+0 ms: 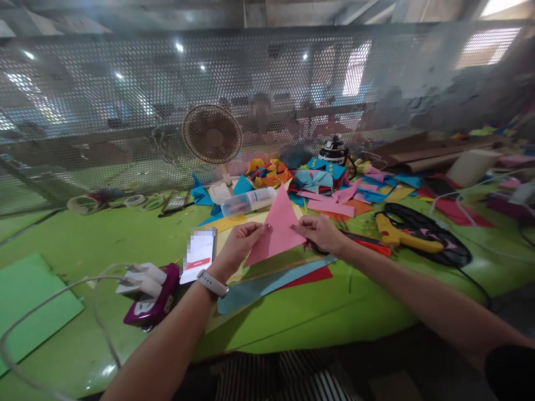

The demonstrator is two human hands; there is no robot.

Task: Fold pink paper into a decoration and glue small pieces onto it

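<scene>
A pink paper triangle [281, 231] is held up over the middle of the table, its point upward. My left hand [244, 239] pinches its left edge between thumb and fingers. On the opposite edge, my right hand [320, 231] grips the same sheet with closed fingers. Beneath the triangle lie pale yellow paper, a grey-blue strip [259, 287] and a piece of red paper [309, 276]. Just behind it, a clear plastic bottle [238, 204] rests on its side.
A lit phone [198, 256] and a purple power block [152, 301] with white plugs stand left. A yellow glue gun [405, 236] lies on a black tray at right. Behind are a small fan [213, 135], a dark flask [333, 150] and heaped coloured paper. Green card [35, 306] lies far left.
</scene>
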